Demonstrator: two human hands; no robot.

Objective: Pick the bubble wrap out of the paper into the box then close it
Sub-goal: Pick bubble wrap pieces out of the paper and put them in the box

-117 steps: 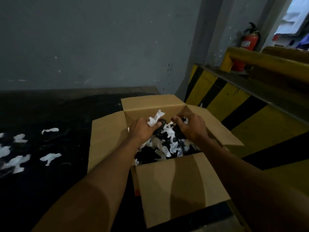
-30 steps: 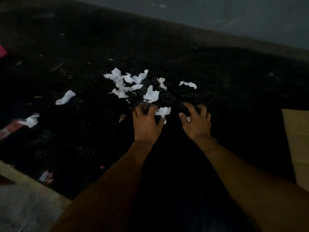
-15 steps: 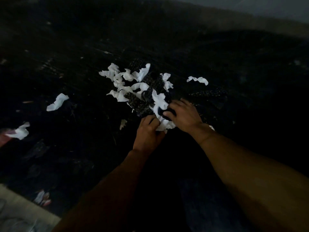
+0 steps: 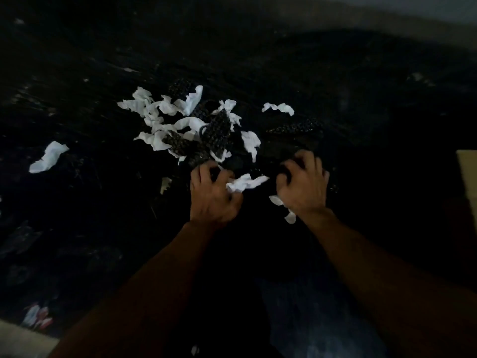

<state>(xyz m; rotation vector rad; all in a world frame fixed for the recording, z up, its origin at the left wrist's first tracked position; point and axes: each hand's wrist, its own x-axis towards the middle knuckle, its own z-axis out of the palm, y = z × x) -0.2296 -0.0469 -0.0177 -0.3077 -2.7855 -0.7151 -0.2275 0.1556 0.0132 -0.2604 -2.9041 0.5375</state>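
A pile of black bubble wrap point(image 4: 215, 133) mixed with torn white paper scraps point(image 4: 165, 109) lies on the dark floor. My left hand point(image 4: 211, 195) has its fingers curled into the near edge of the pile, gripping dark wrap, with a white scrap point(image 4: 245, 183) sticking out beside its thumb. A little to the right, my right hand point(image 4: 303, 187) is curled round another dark clump of wrap. A further strip of wrap point(image 4: 296, 129) lies beyond it. Only a sliver of the cardboard box point(image 4: 468, 174) shows at the right edge.
Loose paper scraps lie apart from the pile: one point(image 4: 47, 157) at the left, one point(image 4: 278, 108) behind. A small coloured wrapper point(image 4: 37, 315) lies near a pale floor edge at the bottom left. A grey wall base runs along the top right.
I turned from the box to the pile on the floor. In the last half second my right hand moved right, away from my left, and both hands curled into the wrap.
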